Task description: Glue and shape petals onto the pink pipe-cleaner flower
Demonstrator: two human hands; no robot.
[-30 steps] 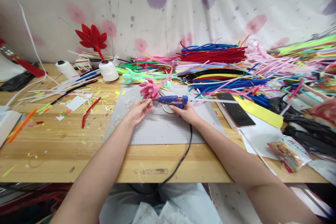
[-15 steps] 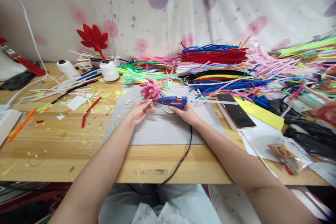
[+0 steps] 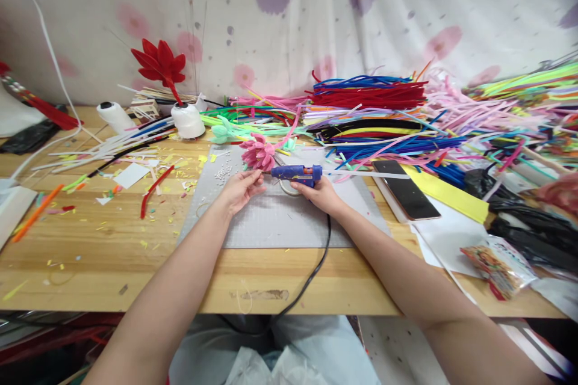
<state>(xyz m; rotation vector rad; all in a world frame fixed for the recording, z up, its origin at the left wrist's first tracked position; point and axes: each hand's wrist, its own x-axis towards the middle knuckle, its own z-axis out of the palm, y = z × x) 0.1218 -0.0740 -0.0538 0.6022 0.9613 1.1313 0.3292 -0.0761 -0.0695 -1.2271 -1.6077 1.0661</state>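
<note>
My right hand point(image 3: 323, 194) is wrapped round the handle of a blue hot glue gun point(image 3: 291, 173). A long white glue stick point(image 3: 363, 174) sticks out of the gun's back, and its nozzle points left. My left hand point(image 3: 241, 190) pinches at the nozzle's tip; what lies between thumb and finger is too small to make out. Just behind the fingertips lies a pink pipe-cleaner flower point(image 3: 258, 153) with its stem slanting up to the right. Small white beads point(image 3: 223, 173) are scattered on the grey cutting mat point(image 3: 257, 231) beneath my hands.
A red fuzzy flower point(image 3: 161, 64) stands in a white thread spool point(image 3: 187, 123) at the back left. Bundles of coloured pipe cleaners point(image 3: 370, 96) are piled along the back right. A phone point(image 3: 406, 190) lies right of the mat. The gun's black cord point(image 3: 311, 280) hangs over the table edge.
</note>
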